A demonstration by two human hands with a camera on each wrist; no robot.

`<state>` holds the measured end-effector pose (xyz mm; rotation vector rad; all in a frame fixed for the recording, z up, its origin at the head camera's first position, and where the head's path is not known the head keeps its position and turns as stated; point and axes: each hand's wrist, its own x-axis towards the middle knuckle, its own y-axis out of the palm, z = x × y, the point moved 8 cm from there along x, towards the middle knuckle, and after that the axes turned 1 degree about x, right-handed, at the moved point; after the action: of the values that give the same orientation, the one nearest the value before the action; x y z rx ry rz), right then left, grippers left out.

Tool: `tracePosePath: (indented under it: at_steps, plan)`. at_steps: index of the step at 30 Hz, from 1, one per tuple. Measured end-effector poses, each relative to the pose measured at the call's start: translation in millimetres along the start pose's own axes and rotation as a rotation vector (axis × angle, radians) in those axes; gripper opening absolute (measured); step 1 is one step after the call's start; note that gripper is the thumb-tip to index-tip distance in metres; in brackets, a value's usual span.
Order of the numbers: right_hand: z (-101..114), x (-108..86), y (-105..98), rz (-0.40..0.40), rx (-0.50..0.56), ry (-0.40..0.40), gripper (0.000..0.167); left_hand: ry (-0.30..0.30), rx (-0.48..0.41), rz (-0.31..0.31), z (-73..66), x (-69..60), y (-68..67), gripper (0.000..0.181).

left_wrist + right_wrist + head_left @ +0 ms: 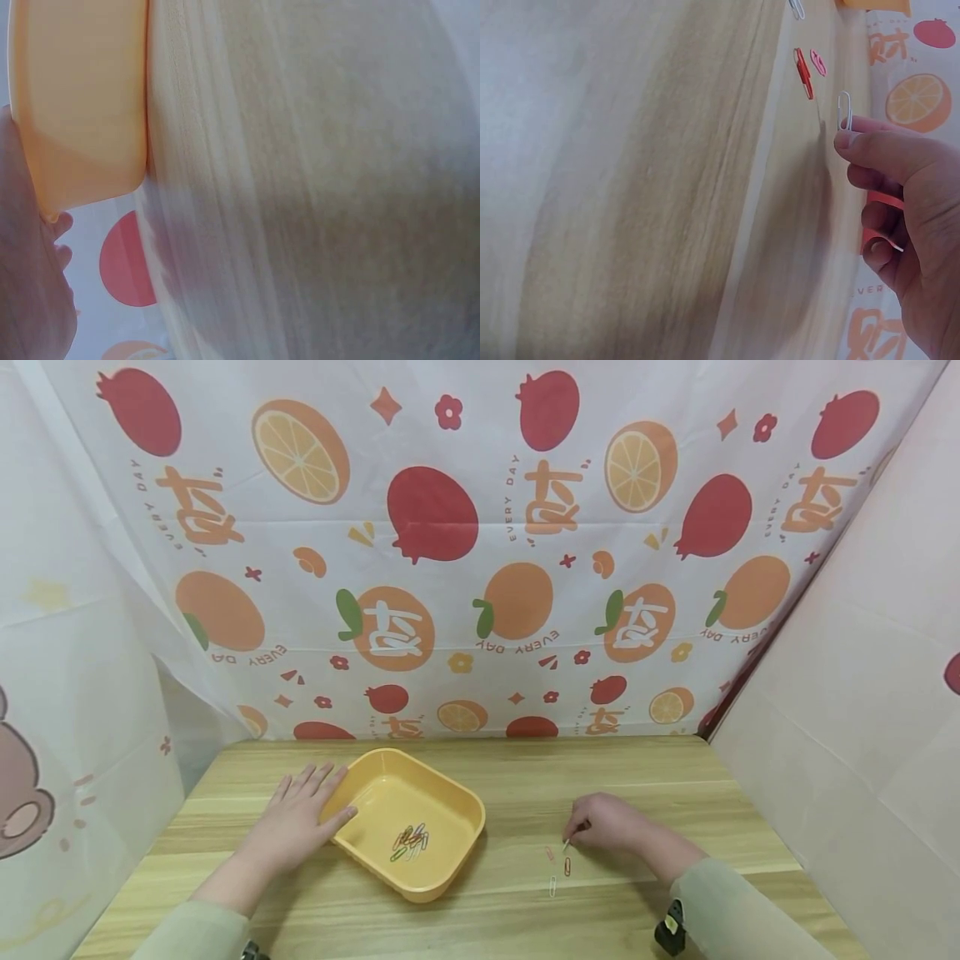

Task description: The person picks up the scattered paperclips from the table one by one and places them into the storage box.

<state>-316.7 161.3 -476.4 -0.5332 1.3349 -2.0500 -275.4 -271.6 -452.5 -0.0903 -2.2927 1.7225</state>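
Observation:
My right hand (606,822) pinches a white paper clip (844,110) between thumb and forefinger, just above the table. Close by on the wood lie a red paper clip (567,867), a pink one (550,853) and another white one (552,886). On the left, a yellow plastic tray (450,781) stands on the table with several coloured paper clips (410,842) inside. My left hand (300,814) rests on its left rim, fingers spread and straight, the thumb reaching over the edge. In the left wrist view only part of that hand shows beside the tray's outer wall.
The wooden table (517,777) runs back to a fruit-printed cloth (465,610). Pale cloth walls (847,777) stand along the left and right sides.

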Motion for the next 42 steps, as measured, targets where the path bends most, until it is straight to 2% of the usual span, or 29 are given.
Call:
tracePosePath:
  at_steps: [9,15,28,37,42]
  plan:
    - [8,8.4,-14,-0.047,-0.078,-0.058,0.007,-0.002,0.007,0.002,1.0,0.0,0.9,0.078]
    - [14,18.2,-28,-0.069,-0.117,-0.059,0.007,-0.001,0.010,0.002,1.9,-0.1,0.6,0.078]
    - [41,48.4,-53,-0.051,-0.167,-0.088,0.009,0.002,0.005,0.004,2.9,0.2,3.2,0.079]
    - [67,69.0,-61,-0.025,-0.182,-0.141,0.010,0.001,0.001,0.003,2.6,-0.6,2.7,0.078]
    - [89,83.0,-59,-0.003,-0.196,-0.177,0.011,-0.002,0.004,0.005,2.9,-1.5,3.4,0.078]
